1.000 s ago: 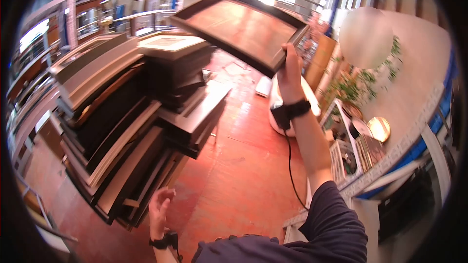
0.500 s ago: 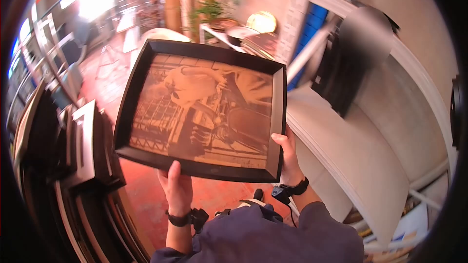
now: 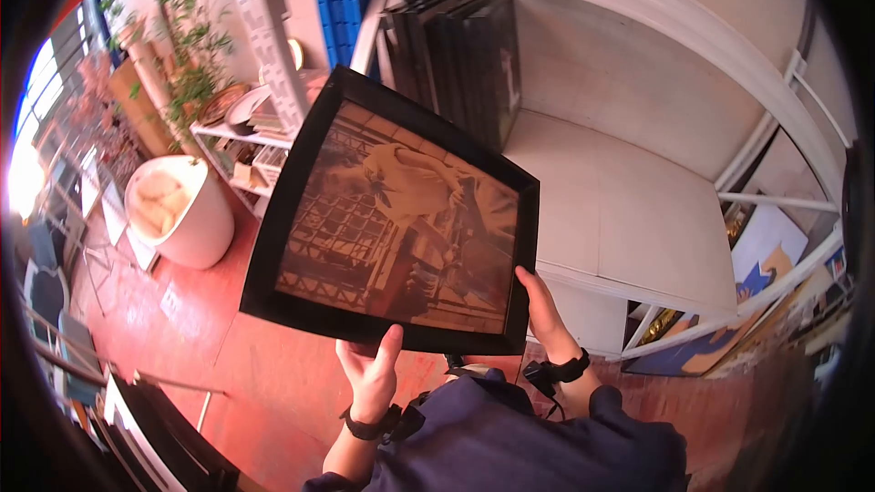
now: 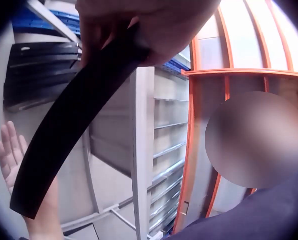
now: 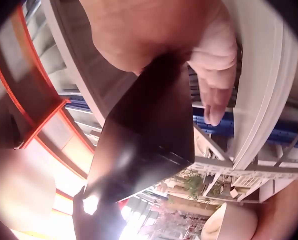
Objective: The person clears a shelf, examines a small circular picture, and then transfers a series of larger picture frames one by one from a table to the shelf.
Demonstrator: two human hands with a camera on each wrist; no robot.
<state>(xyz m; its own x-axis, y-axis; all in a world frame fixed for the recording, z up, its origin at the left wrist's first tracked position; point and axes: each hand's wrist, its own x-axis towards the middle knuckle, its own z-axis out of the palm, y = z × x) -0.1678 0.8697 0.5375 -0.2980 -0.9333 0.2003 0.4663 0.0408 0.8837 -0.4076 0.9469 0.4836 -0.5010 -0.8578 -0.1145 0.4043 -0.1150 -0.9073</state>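
A framed picture (image 3: 401, 219) with a wide black frame and a brownish image is held tilted before the body. My left hand (image 3: 372, 378) grips its bottom edge, thumb on the front. At the lower right side my right hand (image 3: 549, 323) holds it with the thumb over the edge. The left wrist view has the frame edge-on (image 4: 74, 120), my left hand (image 4: 149, 30) on its top end and my right hand (image 4: 24, 170) at the other. In the right wrist view, the fingers of my right hand (image 5: 161, 32) extend straight behind the frame (image 5: 149, 130).
A white shelf (image 3: 629, 210) on the right bears several dark upright frames (image 3: 456, 64) at its left end. A rounded white chair (image 3: 196, 228) stands at the left, with plants (image 3: 191, 46) behind. Stacked frames (image 3: 155, 437) lie lower left; artworks (image 3: 756, 264) lean far right.
The view has swung right from the frame stacks to the white shelf. My left hand, first idle, took hold of the picture's bottom edge; the picture came down before me and now tilts more.
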